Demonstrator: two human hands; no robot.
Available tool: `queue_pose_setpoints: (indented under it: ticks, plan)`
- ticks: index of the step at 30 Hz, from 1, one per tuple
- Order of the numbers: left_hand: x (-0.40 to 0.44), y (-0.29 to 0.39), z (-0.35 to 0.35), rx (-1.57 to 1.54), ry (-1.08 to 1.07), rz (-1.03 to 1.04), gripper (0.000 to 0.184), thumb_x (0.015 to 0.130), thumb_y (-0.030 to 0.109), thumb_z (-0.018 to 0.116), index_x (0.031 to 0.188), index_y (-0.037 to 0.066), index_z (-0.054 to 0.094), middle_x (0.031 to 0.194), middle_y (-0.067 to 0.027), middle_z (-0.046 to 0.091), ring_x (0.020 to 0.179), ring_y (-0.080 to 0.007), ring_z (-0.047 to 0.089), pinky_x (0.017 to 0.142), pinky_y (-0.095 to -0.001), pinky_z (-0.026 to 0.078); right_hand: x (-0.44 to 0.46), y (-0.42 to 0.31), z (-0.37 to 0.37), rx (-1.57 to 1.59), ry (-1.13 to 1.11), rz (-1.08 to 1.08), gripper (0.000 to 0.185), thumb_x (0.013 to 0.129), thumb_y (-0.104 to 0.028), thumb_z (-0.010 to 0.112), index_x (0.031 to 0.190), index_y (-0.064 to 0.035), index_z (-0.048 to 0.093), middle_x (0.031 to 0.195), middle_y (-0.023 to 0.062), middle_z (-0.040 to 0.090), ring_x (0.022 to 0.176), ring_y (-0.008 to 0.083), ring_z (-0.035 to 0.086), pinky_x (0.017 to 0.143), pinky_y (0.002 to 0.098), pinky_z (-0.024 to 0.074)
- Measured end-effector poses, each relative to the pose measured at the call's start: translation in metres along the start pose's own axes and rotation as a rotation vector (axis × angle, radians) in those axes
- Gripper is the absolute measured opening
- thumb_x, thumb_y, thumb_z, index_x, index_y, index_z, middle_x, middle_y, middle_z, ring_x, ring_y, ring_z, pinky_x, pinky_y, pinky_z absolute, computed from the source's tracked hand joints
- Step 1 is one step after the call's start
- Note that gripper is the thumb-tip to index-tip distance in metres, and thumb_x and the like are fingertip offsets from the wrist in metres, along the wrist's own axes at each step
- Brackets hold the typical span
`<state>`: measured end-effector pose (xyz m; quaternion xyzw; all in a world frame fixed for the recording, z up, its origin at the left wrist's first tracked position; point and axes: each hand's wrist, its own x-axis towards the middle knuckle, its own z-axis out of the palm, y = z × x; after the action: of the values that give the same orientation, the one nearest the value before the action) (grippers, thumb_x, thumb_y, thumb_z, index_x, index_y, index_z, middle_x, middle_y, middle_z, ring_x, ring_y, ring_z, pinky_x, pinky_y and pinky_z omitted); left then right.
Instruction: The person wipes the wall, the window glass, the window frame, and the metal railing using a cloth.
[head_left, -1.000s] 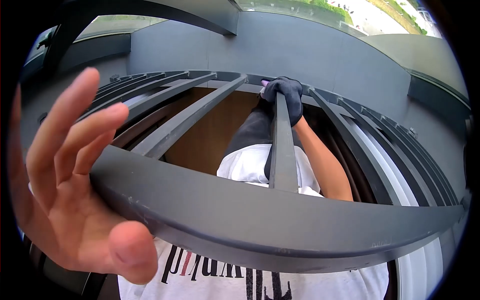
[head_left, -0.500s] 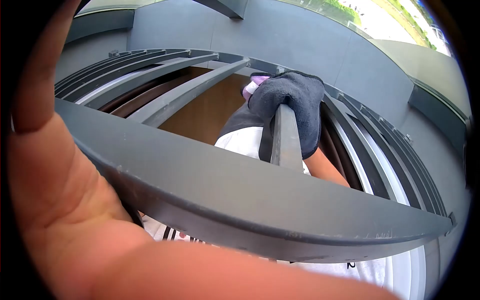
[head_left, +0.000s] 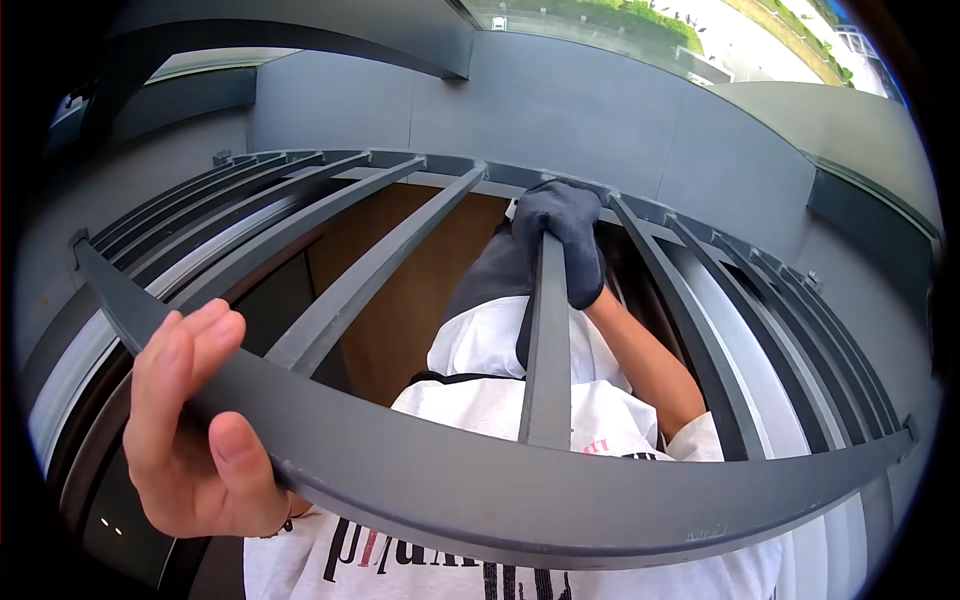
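Observation:
My right hand [head_left: 575, 225], covered by a dark grey cloth glove, is closed around an upright bar [head_left: 548, 350] of a grey metal railing, near the bar's far end. The bare forearm [head_left: 655, 360] runs back to a white sleeve. At the left, my bare left hand [head_left: 195, 425] is beside the broad top rail [head_left: 480, 490], with fingers stretched and the thumb apart. Its fingers overlap the rail in view, but I cannot tell whether they rest on it. Nothing is visible in that hand.
More upright bars [head_left: 375, 265] stand on both sides, joined to a curved far rail [head_left: 515, 172]. Behind them is a grey wall [head_left: 560, 100], with greenery and pavement outside at the upper right. My white printed T-shirt [head_left: 420, 545] shows below and between the bars.
My left hand has withdrawn from close to the camera and now appears by the rail's left end. The view shows more of the railing and shirt. My gloved right hand remains on the bar.

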<state>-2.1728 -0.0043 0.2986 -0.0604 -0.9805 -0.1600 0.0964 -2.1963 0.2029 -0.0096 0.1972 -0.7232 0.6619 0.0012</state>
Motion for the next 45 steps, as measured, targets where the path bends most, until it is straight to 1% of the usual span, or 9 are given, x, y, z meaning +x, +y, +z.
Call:
queue_pose_setpoints:
  ticks: [5, 7, 18, 26, 32, 34, 37, 40, 45]
  plan:
    - [0.003, -0.001, 0.001, -0.157, -0.067, 0.117, 0.039, 0.092, 0.02, 0.043, 0.106, -0.01, 0.063, 0.071, -0.0162, 0.067, 0.065, -0.0281, 0.064, 0.075, -0.0411, 0.048, -0.05, -0.094, -0.004, 0.33, -0.101, 0.658, 0.023, 0.088, -0.011, 0.057, 0.108, -0.0055, 0.066, 0.104, 0.0119, 0.062, 0.093, 0.02, 0.061, 0.085, 0.0333, 0.0469]
    - [0.005, 0.0, 0.001, -0.18, -0.058, 0.098, 0.039, 0.091, 0.021, 0.044, 0.106, -0.01, 0.063, 0.069, -0.0154, 0.066, 0.065, -0.0274, 0.064, 0.073, -0.0417, 0.047, -0.069, -0.09, -0.01, -0.003, -0.67, 0.49, 0.056, 0.096, -0.023, 0.059, 0.147, -0.0118, 0.039, 0.142, 0.0096, 0.043, 0.133, 0.0224, 0.041, 0.116, 0.0327, 0.0283]
    - [0.02, -0.016, 0.009, -0.284, 0.094, 0.311, 0.03, 0.096, 0.019, 0.051, 0.084, -0.005, 0.063, 0.064, -0.0125, 0.067, 0.056, -0.0256, 0.069, 0.05, -0.034, 0.052, -0.07, -0.108, -0.032, 0.08, -0.448, 0.681, 0.051, 0.092, -0.013, 0.059, 0.141, -0.0078, 0.045, 0.136, 0.0111, 0.049, 0.125, 0.023, 0.048, 0.111, 0.0333, 0.0337]
    - [-0.014, -0.06, 0.035, -0.755, 0.517, 0.884, 0.021, 0.096, 0.029, 0.051, 0.081, 0.017, 0.06, 0.069, 0.0038, 0.064, 0.064, -0.0129, 0.064, 0.083, -0.0323, 0.046, -0.055, -0.096, -0.006, 0.017, -0.283, 0.755, 0.048, 0.09, -0.006, 0.059, 0.137, -0.0049, 0.049, 0.131, 0.0122, 0.054, 0.119, 0.0234, 0.053, 0.107, 0.0338, 0.0377]
    - [-0.07, -0.074, 0.029, -0.537, 0.86, 0.251, 0.03, 0.093, 0.029, 0.048, 0.1, 0.006, 0.067, 0.094, -0.0035, 0.069, 0.083, -0.0183, 0.064, 0.065, -0.0383, 0.044, -0.013, -0.074, 0.059, 0.148, -0.363, 0.868, 0.047, 0.088, -0.001, 0.059, 0.134, -0.0027, 0.052, 0.128, 0.0131, 0.057, 0.115, 0.0237, 0.057, 0.104, 0.0341, 0.0407]
    - [-0.091, -0.075, 0.042, -0.552, 0.77, 0.221, 0.025, 0.096, 0.028, 0.049, 0.096, 0.011, 0.066, 0.105, 0.0005, 0.065, 0.096, -0.0157, 0.06, 0.074, -0.0376, 0.048, 0.009, -0.09, 0.081, -0.048, -0.186, 0.312, 0.047, 0.085, -0.004, 0.062, 0.131, -0.0016, 0.055, 0.126, 0.0146, 0.057, 0.114, 0.0291, 0.057, 0.102, 0.0366, 0.0418]
    - [-0.089, -0.099, 0.054, -0.643, -0.116, 0.171, 0.027, 0.097, 0.015, 0.057, 0.122, 0.006, 0.059, 0.124, -0.0099, 0.059, 0.114, -0.0211, 0.058, 0.089, -0.0358, 0.053, 0.023, -0.07, 0.1, -0.069, -0.193, 0.107, 0.036, 0.078, -0.008, 0.066, 0.112, 0.0011, 0.062, 0.11, 0.0167, 0.062, 0.105, 0.0336, 0.059, 0.093, 0.0381, 0.0456]
    - [-0.065, -0.054, 0.131, -0.741, 0.523, -0.158, 0.034, 0.095, 0.025, 0.061, 0.119, 0.001, 0.056, 0.101, -0.0175, 0.066, 0.1, -0.0321, 0.064, 0.088, -0.0425, 0.052, 0.039, -0.027, 0.116, 0.074, -0.104, -0.033, 0.017, 0.073, -0.013, 0.066, 0.086, -0.0028, 0.06, 0.088, 0.0147, 0.06, 0.084, 0.0309, 0.06, 0.074, 0.0361, 0.0465]
    - [-0.048, -0.072, 0.155, -1.124, 0.127, 0.202, 0.045, 0.092, 0.035, 0.064, 0.117, -0.001, 0.051, 0.105, -0.0228, 0.066, 0.093, -0.0366, 0.067, 0.085, -0.0457, 0.052, 0.03, 0.054, 0.129, -0.007, -0.067, -0.043, 0.021, 0.068, -0.017, 0.064, 0.063, -0.0082, 0.047, 0.061, 0.0085, 0.048, 0.055, 0.0265, 0.053, 0.051, 0.0332, 0.0395]
